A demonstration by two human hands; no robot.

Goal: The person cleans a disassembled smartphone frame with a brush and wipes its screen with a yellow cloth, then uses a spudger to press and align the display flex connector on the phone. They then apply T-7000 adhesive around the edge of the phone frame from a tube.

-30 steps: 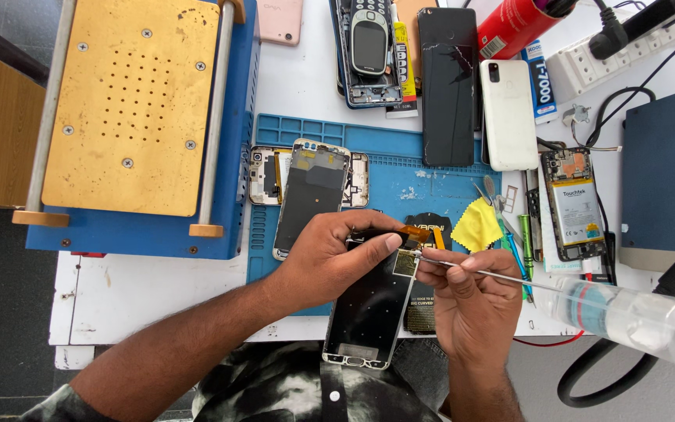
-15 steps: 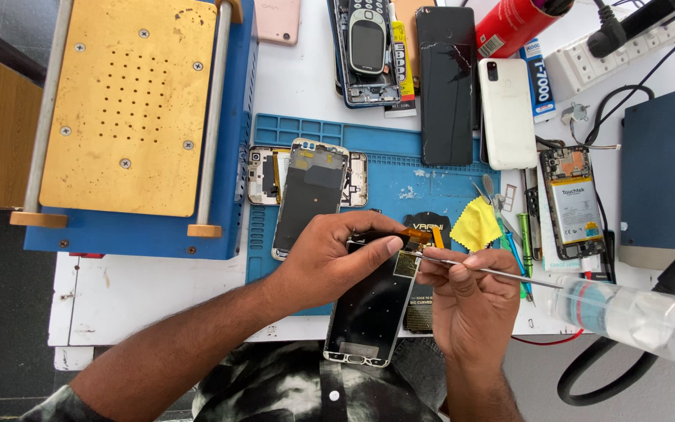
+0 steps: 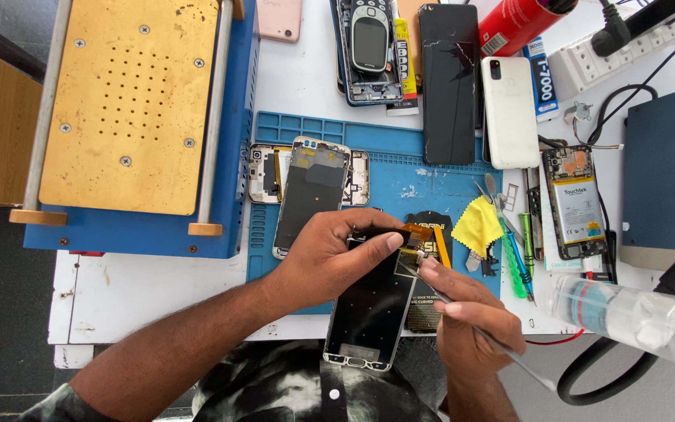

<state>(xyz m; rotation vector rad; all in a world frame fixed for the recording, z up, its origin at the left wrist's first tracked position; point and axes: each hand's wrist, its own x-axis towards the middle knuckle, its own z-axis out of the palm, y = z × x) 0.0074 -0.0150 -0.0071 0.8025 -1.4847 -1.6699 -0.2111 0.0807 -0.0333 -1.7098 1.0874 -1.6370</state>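
Surface: white, crowded with phone parts and tools.
Heating plate: a yellow perforated slab on a blue base, far left, well apart from the hands.
Blue mat: ridged work mat at the middle; the hands work over its near edge.
Dark phone screen: lies flat at the mat's far edge, beside a white phone back.
Open phone frame: on the mat, just beyond the left hand.
Phone under repair: black, long, tilted slightly, its lower end hanging over the surface's near edge.
Left hand: closed over the phone's upper left, thumb pressed flat across its top.
Right hand: fingers pinched shut around a thin metal tool.
Thin metal tool: its tip touches the phone's upper right corner.
Yellow cloth: just right of the phone's top.
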